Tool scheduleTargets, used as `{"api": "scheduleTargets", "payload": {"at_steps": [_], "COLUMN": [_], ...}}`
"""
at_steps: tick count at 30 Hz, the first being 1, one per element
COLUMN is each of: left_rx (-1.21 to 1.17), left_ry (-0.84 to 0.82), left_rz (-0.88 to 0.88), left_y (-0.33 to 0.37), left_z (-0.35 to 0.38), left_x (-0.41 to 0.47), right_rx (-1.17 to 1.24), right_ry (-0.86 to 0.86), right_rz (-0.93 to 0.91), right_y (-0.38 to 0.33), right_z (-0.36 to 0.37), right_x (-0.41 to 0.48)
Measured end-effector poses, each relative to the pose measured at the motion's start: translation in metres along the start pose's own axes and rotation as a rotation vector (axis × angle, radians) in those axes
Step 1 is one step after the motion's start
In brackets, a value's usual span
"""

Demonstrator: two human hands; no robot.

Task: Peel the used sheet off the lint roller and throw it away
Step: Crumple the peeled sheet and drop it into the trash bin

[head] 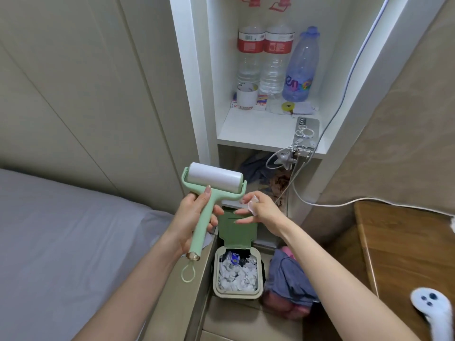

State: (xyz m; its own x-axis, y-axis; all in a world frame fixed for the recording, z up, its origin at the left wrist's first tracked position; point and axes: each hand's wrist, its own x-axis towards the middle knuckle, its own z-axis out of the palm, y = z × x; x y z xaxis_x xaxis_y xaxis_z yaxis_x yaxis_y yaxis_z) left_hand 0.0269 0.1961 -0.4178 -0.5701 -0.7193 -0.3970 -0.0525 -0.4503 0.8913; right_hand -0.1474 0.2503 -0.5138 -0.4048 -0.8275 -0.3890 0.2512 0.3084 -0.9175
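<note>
My left hand (pixel 190 217) grips the mint-green handle of the lint roller (pixel 213 179), held upright with its white roll at the top. To its right, my right hand (pixel 256 209) pinches a small crumpled white sheet (pixel 253 205) between thumb and fingers, the other fingers spread. Both hands hover above a small bin (pixel 236 292) on the floor. The bin's green lid (pixel 235 230) stands open, and white crumpled paper fills it.
A bed with a grey sheet (pixel 61 242) lies at the left. A white shelf unit (pixel 266 129) ahead holds water bottles (pixel 273 62) and a tape roll. Clothes (pixel 288 286) lie beside the bin. A wooden table (pixel 406 242) and white cable sit at the right.
</note>
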Motion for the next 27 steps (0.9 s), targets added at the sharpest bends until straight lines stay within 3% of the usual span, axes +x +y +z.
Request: {"api": "scheduleTargets", "payload": {"at_steps": [4,12,16,19,24,27], "left_rx": [-0.009,0.035,0.062,0.084,0.150,0.151], "left_ry": [0.016,0.038,0.068,0.070,0.005,-0.010], "left_rz": [-0.035,-0.125,-0.175,-0.220,-0.306,-0.353], "left_y": [-0.012,-0.042,-0.053,-0.062,-0.076,-0.085], "left_z": [-0.003,-0.015,-0.018,-0.021,-0.029,-0.035], "left_x": [0.005,0.014,0.018,0.021,0.025,0.025], "right_rx": [-0.151,-0.055,-0.101,-0.121,-0.048,0.058], "right_ry": [0.072,0.133,0.160,0.329,0.457,0.414], "right_rz": [0.094,0.345,0.355,0.313,0.427,0.533], "right_y": [0.034,0.066,0.084,0.095,0.106,0.118], "right_z": [-0.009,-0.009,-0.008,-0.008,-0.020,-0.026], "right_x": [0.013,0.029,0.034,0.039,0.042,0.043]}}
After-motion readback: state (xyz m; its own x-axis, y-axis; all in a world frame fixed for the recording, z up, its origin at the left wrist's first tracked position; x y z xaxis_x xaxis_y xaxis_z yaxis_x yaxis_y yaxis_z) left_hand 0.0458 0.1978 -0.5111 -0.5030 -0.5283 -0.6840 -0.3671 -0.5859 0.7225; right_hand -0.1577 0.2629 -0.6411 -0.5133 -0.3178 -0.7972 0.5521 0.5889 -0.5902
